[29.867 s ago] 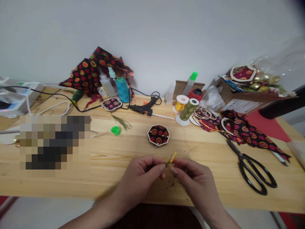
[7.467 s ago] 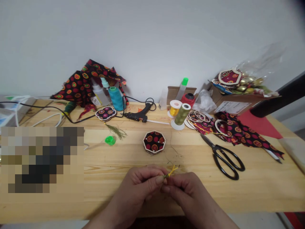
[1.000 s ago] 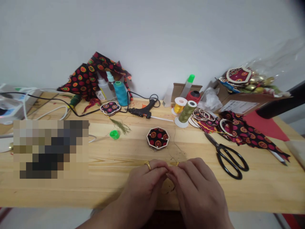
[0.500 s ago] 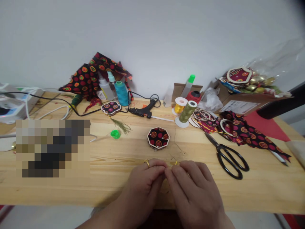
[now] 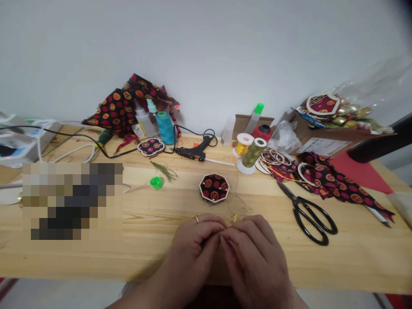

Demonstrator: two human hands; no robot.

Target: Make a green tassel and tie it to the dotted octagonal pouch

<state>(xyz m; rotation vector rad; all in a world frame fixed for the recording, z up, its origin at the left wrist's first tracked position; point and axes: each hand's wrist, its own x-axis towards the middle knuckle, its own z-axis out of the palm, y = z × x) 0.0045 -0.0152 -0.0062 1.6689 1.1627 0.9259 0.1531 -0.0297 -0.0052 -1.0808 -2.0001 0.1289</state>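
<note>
My left hand point(image 5: 196, 242), a gold ring on one finger, is closed in a pinch near the table's front edge. My right hand point(image 5: 257, 253) meets it there, fingertips pressed together and touching the left ones. A thin olive thread point(image 5: 236, 193) runs down the table into the fingertips. Between the hands a short yellow strand point(image 5: 235, 218) pokes up; the rest of what they hold is hidden by the fingers. Just beyond them lies an octagonal wood-framed piece point(image 5: 214, 189) with dark patterned fabric and small white beads.
Black-handled scissors point(image 5: 310, 219) lie at the right, beside patterned fabric point(image 5: 347, 182). Thread spools point(image 5: 254, 152) stand behind. A glue gun point(image 5: 195, 151), a green cap point(image 5: 156, 183) and a flower-shaped piece with a tassel point(image 5: 151, 147) are farther left. A full cardboard box point(image 5: 341, 137) sits back right.
Both hands stay pinched together. The right hand has shifted slightly left and its fingers have curled a little; the yellow strand has moved slightly left with it.
</note>
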